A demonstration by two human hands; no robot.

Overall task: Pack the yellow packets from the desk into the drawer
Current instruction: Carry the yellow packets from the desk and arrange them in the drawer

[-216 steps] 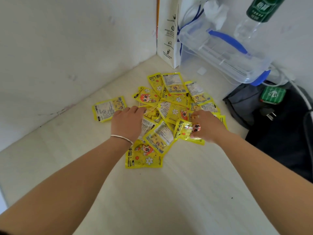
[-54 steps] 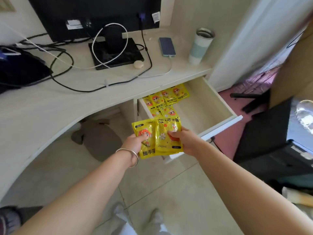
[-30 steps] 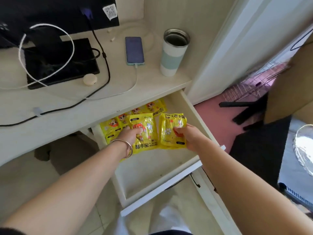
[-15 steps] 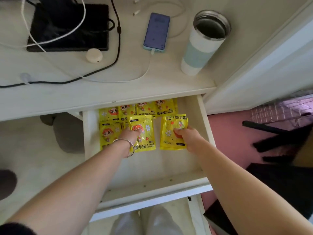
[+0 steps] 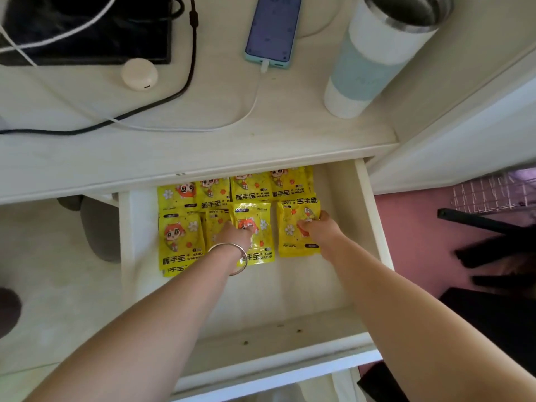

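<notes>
Left hand: the left hand is pinching the middle packet near its centre, fingers curled onto the foil
Right hand: the right hand is clamping the right packet at its right edge, between thumb and fingers
Where the packets are sitting: both are lying low inside the drawer, forming a second row just in front of the back row, which is tucked under the desk edge; whether they are already resting flat on the drawer floor cannot be told
Overlap risk: the middle packet is covering part of its left neighbour, so letting go here is likely leaving a skewed, stacked row and wasting room for later packets
Slip risk: the foil is looking slick, so releasing a packet while it is tilted could be sending it sliding out of line
Orientation risk: the right packet is lying with its print upside down against the back row, which is only spoiling neatness
Change: about two seconds earlier both packets were being held in the air in front of the drawer; half a second ago they were already near these spots, and the hands are now sitting slightly deeper
</notes>
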